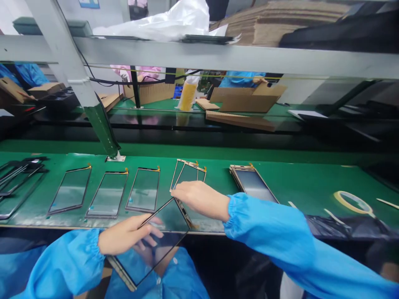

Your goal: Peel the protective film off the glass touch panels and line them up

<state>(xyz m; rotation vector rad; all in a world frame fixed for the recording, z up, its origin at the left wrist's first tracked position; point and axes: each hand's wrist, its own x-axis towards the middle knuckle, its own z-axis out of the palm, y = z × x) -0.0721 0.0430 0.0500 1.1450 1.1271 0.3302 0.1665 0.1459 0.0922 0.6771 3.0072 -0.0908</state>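
The left hand (124, 236) grips the edge of a dark-framed glass panel (168, 230), thumb on top and fingers behind the glass, holding it tilted off the front of the green workbench (299, 178). The right hand (199, 199) lies open and empty just above the panel's upper corner; whether they touch is hard to tell. Just beyond sit two overlapping panels (187, 176), with three single panels (107, 195) to their left, a stack of panels (252, 182) to their right, and a roll of yellow tape (353, 202) at far right.

3 glass panels (108, 194) on bench (311, 182) | tape roll (353, 202) right
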